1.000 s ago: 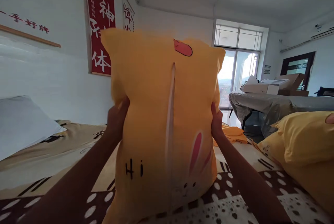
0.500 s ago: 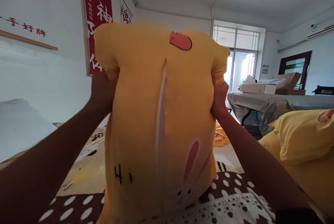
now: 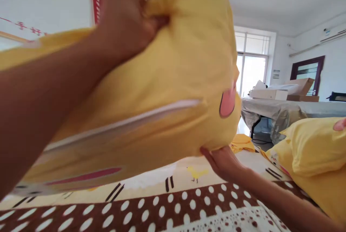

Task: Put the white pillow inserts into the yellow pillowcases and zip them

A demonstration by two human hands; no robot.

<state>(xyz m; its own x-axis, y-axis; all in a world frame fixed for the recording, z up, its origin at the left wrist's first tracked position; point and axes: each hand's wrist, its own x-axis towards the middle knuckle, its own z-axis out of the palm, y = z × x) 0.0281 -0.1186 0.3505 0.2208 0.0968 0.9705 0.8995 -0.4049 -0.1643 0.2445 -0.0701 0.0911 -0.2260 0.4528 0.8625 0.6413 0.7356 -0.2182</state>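
Note:
A plump yellow pillow (image 3: 173,70) is held up on its side across the view, its far left end out of frame. A long slit in its cover shows white inside, and a pink patch is near its right end. My left hand (image 3: 132,12) is closed on the bunched upper edge of the pillow. Below, my right hand (image 3: 224,161) grips the lower right corner, its fingers partly hidden by the cloth.
The bed cover (image 3: 151,203) has brown and white dots. Another yellow pillow (image 3: 316,149) lies on the right, with orange-yellow cloth (image 3: 242,142) farther back. Boxes (image 3: 270,93) stand on a table draped in plastic (image 3: 283,109).
The pillow has turned from upright to sideways, its top swinging to the right. My left hand has risen and moved right; my right hand has dropped.

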